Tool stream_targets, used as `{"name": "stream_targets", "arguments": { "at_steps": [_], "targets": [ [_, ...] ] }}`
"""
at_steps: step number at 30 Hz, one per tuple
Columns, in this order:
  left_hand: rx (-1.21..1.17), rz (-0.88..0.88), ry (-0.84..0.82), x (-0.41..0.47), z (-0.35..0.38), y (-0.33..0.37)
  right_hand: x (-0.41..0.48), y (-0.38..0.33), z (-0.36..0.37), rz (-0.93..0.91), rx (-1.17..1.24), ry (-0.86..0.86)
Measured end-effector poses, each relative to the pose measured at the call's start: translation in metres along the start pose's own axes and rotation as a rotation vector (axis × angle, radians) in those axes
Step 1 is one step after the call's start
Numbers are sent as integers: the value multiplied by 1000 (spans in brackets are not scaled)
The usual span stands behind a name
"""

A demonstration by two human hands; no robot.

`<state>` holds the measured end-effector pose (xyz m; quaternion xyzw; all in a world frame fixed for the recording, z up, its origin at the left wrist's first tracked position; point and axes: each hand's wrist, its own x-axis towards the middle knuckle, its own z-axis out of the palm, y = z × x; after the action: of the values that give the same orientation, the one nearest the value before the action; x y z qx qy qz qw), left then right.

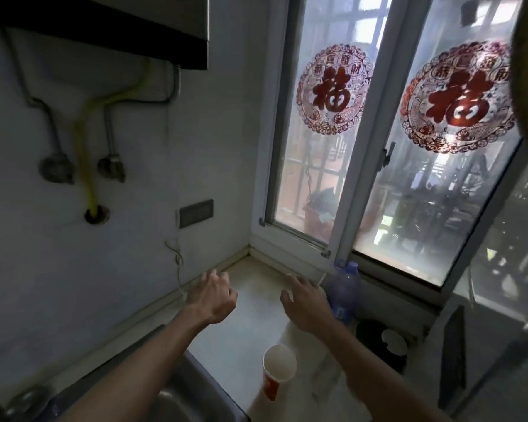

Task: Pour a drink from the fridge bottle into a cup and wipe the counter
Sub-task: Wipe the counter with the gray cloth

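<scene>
A clear plastic bottle (345, 287) with a blue cap and blue label stands upright on the pale counter (250, 324) below the window. My right hand (305, 300) hovers just left of the bottle, fingers spread, holding nothing. My left hand (214, 295) reaches toward the back corner of the counter, fingers loosely apart and empty. A white and red paper cup (278, 370) stands upright on the counter nearer me, between my forearms. No cloth is visible.
A steel sink (177, 403) lies at the bottom left. A black gas burner (381, 342) sits right of the cup. The window sill (287, 254) and window with red paper cuttings close off the back. Pipes and a yellow hose hang on the left wall.
</scene>
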<state>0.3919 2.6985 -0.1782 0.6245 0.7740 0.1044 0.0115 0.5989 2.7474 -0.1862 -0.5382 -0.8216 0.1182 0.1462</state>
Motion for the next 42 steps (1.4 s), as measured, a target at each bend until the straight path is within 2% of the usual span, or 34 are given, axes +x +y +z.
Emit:
{"name": "stream_targets", "arguments": {
  "at_steps": [8,20,33,42],
  "targets": [
    [85,-131,17,-42,-18,-15,4,-39,12,-175,-65,-95],
    [86,-447,77,-157,-64,-112,-45,-165,54,-472,-54,-190],
    [131,-620,215,-335,-103,-190,-170,-306,73,-727,-35,-190],
    [347,-774,191,-505,-126,-237,-315,-406,102,-894,58,-253]
  ]
}}
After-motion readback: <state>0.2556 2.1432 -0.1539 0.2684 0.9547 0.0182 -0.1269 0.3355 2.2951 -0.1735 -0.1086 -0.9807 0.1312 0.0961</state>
